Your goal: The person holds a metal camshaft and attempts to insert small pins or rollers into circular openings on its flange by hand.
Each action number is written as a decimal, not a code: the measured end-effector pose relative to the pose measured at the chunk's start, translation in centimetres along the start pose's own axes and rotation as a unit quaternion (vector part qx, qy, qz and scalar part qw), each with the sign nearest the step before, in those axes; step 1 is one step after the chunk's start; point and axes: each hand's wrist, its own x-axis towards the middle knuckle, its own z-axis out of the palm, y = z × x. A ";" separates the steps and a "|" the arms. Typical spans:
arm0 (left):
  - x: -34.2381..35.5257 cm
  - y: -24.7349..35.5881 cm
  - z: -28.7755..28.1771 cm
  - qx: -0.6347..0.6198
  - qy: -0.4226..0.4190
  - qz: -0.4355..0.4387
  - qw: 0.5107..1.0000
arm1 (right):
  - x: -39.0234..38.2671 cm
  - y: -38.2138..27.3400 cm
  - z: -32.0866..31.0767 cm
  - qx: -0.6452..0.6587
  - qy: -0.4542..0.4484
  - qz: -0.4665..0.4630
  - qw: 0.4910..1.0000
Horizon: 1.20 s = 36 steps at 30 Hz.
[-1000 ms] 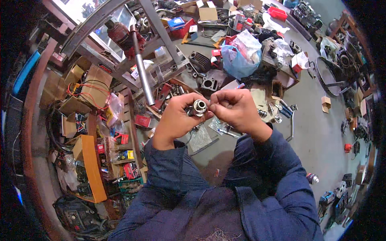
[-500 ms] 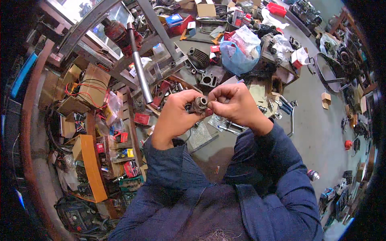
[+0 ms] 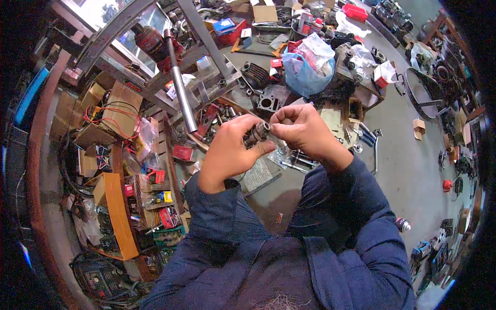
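Left hand point(image 3: 227, 152) grips a metal part point(image 3: 256, 135), now tipped rightward, its end facing the pinched right hand point(image 3: 308, 132), contents unclear.

1 blue plastic bag point(image 3: 306, 78) stands right of a finned part point(image 3: 254, 75), perhaps a cylinder.

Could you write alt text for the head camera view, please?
A person's left hand grips a metal part, with the right hand curled close beside its end. Beyond are a silver tube and a blue plastic bag in a cluttered workshop.
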 end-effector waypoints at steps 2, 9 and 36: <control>0.0 -0.3 -0.1 -0.028 -0.003 0.012 1.000 | -0.2 -0.2 -0.1 0.012 0.001 -0.004 1.000; -0.4 -0.8 -0.2 -0.160 -0.031 -0.023 0.986 | -0.1 -0.4 -0.6 0.038 -0.029 0.012 0.999; -0.3 -2.5 0.6 -0.365 0.014 -0.019 0.931 | -1.3 -1.4 0.8 -0.083 0.051 -0.213 0.972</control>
